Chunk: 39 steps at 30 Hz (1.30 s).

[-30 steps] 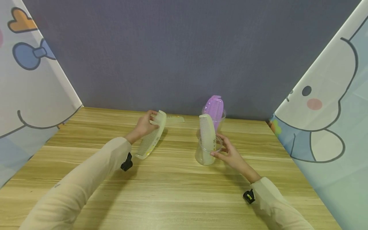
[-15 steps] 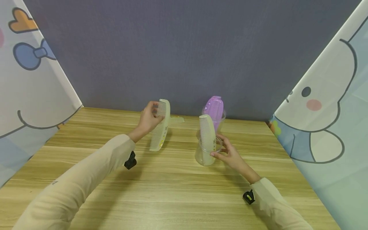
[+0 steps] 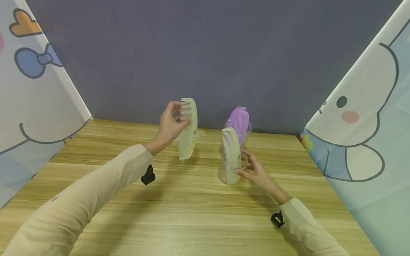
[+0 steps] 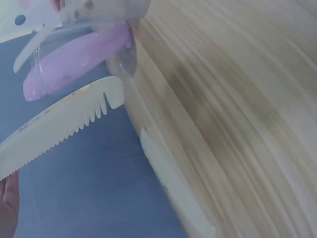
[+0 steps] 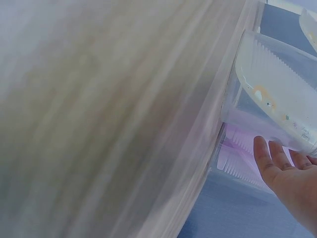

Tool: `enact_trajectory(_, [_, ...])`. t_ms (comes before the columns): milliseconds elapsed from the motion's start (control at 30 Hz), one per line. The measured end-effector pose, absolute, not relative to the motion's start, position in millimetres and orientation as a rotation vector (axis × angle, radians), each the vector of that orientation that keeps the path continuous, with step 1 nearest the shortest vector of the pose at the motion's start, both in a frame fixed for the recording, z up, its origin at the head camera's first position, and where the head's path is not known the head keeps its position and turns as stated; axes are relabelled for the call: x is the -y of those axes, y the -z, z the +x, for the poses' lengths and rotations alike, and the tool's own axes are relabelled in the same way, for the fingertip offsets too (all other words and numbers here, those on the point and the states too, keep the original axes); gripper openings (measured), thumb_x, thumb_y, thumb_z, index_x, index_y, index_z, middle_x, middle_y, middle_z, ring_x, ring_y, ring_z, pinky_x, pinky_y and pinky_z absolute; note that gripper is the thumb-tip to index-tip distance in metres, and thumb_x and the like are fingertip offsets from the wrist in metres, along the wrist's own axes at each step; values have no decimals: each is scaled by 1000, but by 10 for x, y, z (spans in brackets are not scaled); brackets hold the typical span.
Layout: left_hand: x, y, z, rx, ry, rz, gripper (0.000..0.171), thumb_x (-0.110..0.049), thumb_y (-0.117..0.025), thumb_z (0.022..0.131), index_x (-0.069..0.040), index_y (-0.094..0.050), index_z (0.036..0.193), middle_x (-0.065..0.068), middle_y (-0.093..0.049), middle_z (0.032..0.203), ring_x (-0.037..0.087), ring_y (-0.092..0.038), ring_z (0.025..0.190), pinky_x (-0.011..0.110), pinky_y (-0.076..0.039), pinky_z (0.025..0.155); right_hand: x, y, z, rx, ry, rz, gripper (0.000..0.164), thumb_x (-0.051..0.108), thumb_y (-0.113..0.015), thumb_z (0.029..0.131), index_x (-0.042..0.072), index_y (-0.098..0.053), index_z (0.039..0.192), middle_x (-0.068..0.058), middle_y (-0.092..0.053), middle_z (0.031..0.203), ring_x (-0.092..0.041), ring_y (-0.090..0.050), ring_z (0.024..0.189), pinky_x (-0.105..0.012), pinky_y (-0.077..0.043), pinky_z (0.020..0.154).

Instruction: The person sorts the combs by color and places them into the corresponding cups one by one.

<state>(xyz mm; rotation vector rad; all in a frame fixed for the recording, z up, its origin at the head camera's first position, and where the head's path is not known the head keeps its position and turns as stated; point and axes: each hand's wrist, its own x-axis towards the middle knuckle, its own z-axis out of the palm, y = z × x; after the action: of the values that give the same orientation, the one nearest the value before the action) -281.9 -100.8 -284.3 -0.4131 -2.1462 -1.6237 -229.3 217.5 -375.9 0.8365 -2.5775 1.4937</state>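
**Two pieces loose, the remainder loaded**

Status, from where I stand: loading appears past its midpoint.

Done: one pale comb (image 3: 234,149) stands on end, leaning slightly, in the near cup (image 3: 221,174), its upper half above the rim. Directly beyond the right hand (image 3: 259,174), the far cup (image 3: 249,128) contains purple combs (image 3: 240,122), apparently more than one; the overlap prevents a count. Both cups are clear; no other contents are visible.

Outstanding: the held comb (image 3: 194,122) and the lying comb (image 4: 171,178) are in neither cup. The latter rests on the table (image 3: 192,220), just right of the left hand (image 3: 171,122) and partly hidden behind the held comb.

Left hand: thumb and fingers pinch the held comb by its toothed side; it is upright, apparently clear of the table. Right hand: part-curled, thumb and fingers gripping the near cup at its rim, from the right side.
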Motion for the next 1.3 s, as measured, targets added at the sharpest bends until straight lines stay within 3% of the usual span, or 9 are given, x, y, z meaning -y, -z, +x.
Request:
enact_trajectory(233, [855, 2720, -2733, 1983, 1705, -522, 47, 3, -65, 79, 3, -40, 118, 22, -55, 107, 32, -63, 82, 27, -54, 70, -2170, 3758, -2297, 2575, -1520, 828, 72, 5, -67, 80, 4, -27, 139, -23, -38, 138, -41, -40, 124, -51, -43, 91])
enact_trajectory(433, [691, 2550, -2524, 1891, 1766, -591, 43, 9, -62, 78, 12, -39, 115, 28, -54, 107, 38, -61, 83, 24, -54, 67, -2168, 3755, -2291, 2569, -1534, 831, 72, 3, -67, 80, 4, -26, 140, -24, -37, 138, -41, -40, 124, -52, -42, 91])
enact_trajectory(800, [398, 2649, -2625, 1798, 1785, -654, 41, 5, -64, 77, 1, -42, 112, 16, -56, 100, 28, -64, 80, 30, -57, 66, -2162, 3744, -2285, 2558, -1540, 834, 72, 2, -67, 79, 2, -27, 139, -25, -40, 135, -42, -42, 122, -52, -43, 91])
enact_trajectory(1300, [-19, 2694, -2604, 1732, 1858, -648, 43, 4, -63, 78, 1, -39, 114, 18, -56, 106, 30, -64, 83, 30, -57, 66, -2165, 3763, -2309, 2553, -1522, 853, 72, 2, -67, 80, 1, -26, 139, -25, -41, 134, -43, -42, 120, -55, -44, 90])
